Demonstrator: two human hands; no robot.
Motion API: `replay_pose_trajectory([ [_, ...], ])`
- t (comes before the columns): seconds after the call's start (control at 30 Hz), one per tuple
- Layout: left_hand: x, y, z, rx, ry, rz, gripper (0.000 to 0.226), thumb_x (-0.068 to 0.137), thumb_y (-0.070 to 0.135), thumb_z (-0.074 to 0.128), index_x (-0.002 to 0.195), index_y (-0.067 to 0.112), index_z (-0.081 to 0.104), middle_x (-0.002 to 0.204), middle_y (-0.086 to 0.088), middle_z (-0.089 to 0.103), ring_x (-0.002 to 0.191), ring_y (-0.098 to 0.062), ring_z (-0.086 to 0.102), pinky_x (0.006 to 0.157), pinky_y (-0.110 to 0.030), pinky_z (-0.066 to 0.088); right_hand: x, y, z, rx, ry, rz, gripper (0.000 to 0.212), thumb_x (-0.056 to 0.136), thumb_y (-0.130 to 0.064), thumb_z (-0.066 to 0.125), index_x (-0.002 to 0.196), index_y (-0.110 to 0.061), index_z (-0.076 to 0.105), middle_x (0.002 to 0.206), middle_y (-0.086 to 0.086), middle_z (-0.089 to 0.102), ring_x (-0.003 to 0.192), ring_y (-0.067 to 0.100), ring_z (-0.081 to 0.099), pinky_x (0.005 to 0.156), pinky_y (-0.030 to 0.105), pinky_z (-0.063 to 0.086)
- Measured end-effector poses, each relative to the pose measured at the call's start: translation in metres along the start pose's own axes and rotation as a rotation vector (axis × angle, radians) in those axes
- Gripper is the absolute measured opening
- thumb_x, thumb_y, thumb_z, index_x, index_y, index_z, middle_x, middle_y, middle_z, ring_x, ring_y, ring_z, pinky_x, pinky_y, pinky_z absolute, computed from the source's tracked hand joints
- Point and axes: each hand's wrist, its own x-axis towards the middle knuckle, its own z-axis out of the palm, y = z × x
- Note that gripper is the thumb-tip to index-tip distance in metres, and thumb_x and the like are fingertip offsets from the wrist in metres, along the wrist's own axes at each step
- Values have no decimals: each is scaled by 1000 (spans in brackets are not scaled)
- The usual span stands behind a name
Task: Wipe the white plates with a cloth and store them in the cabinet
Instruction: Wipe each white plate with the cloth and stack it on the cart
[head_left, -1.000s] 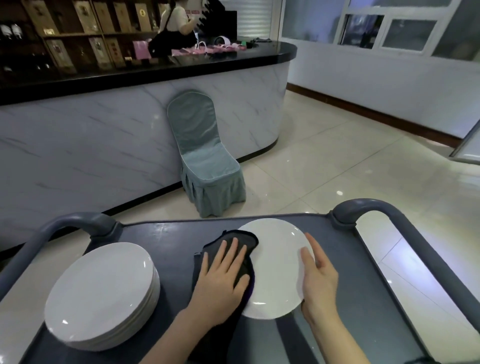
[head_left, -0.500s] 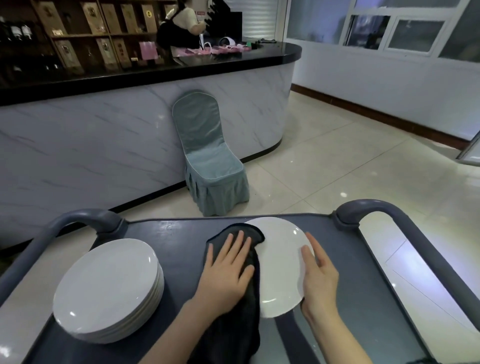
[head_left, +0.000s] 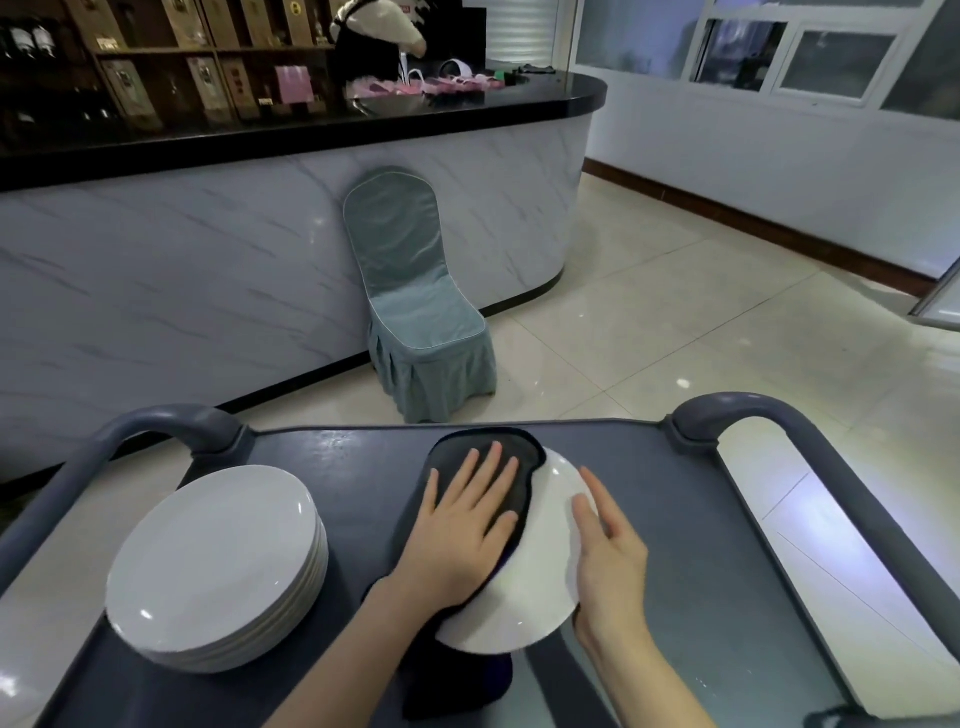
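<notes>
- Dark cloth (head_left: 485, 462) is pressed flat on white plate (head_left: 540, 587) by L hand (head_left: 462, 525), fingers straight.
- Plate, on cart (head_left: 353, 467), is steadied by flat R hand (head_left: 608, 556).
- Even pressure is advised, rim incl.

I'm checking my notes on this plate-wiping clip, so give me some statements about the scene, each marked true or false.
1. A stack of plates sits on the left of the grey cart. True.
2. The left hand presses a dark cloth flat on a single plate. True.
3. The right hand grips the stack of plates. False: it rests with straight fingers on the single plate's right edge.
4. The covered chair lies tipped over. False: it stands upright by the counter.
</notes>
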Motion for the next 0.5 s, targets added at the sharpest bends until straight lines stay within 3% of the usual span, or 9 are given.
replay_pose_trajectory([
  [0.13, -25, -18, 4, 56, -26, -96, 59, 103, 43, 22, 147, 43, -17, 154, 24, -26, 144, -4, -28, 115, -41, -22, 17, -19, -10, 6, 50, -49, 30, 99, -12, 58, 123, -28, 67, 125, -8, 68, 117, 13, 64, 105, 40, 48],
  [0.23, -45, 2, 10, -72, -104, -35, 56, 99, 47, 17, 140, 55, -21, 151, 31, -29, 140, 1, -33, 112, -40, -27, 20, -20, -10, 4, 84, -65, 28, 99, -14, 57, 112, -37, 68, 122, -11, 69, 114, 11, 65, 103, 38, 50],
  [0.33, -44, 29, 16, -130, -85, 53, 57, 93, 49, 10, 142, 54, -19, 152, 30, -29, 141, 2, -31, 114, -42, -23, 12, -9, -2, -2, 30, -61, 28, 100, -13, 55, 117, -32, 68, 121, -11, 70, 113, 7, 65, 104, 36, 48],
  [0.43, -21, 35, 12, -8, 116, 75, 62, 94, 43, 19, 154, 32, 8, 163, 11, -2, 151, -15, -5, 117, -51, -1, -2, 2, 7, -3, -90, -41, 29, 100, -11, 56, 117, -31, 69, 119, -13, 71, 116, 4, 63, 107, 34, 46],
  [0.5, -1, 24, 1, -4, 188, 21, 60, 98, 47, 19, 154, 33, 2, 162, 11, -8, 150, -12, -11, 118, -48, -5, -6, 3, 7, -64, -155, -66, 31, 99, -10, 57, 114, -35, 69, 117, -18, 71, 114, -1, 63, 104, 28, 47],
])
